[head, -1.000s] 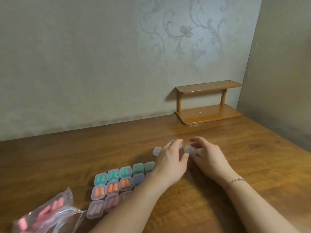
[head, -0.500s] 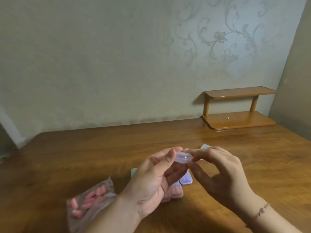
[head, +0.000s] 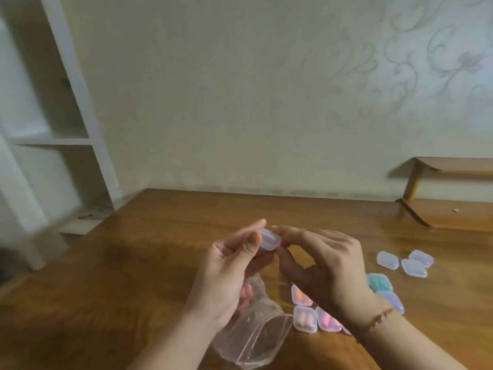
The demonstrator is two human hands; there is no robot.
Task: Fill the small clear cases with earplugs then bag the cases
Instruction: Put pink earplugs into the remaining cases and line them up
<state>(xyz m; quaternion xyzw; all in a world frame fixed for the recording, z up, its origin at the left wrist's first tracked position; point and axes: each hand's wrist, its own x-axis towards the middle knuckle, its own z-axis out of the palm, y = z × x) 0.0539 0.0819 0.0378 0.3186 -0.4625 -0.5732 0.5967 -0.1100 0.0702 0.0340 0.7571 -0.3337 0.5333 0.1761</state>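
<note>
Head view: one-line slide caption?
Both hands, left and right, hold a small clear plastic case above a clear plastic bag on the wooden table.

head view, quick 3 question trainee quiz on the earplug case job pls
1. True or false: both hands hold the small clear case above the table.
2. Multiple choice: where do the three empty clear cases lie? A) inside the plastic bag B) on the table to the right of the hands C) on the wooden shelf
3. Fill in: the plastic bag with pink earplugs lies below the ____ hand.

Key
1. True: the left hand and the right hand pinch it from either side.
2. B
3. left
</note>
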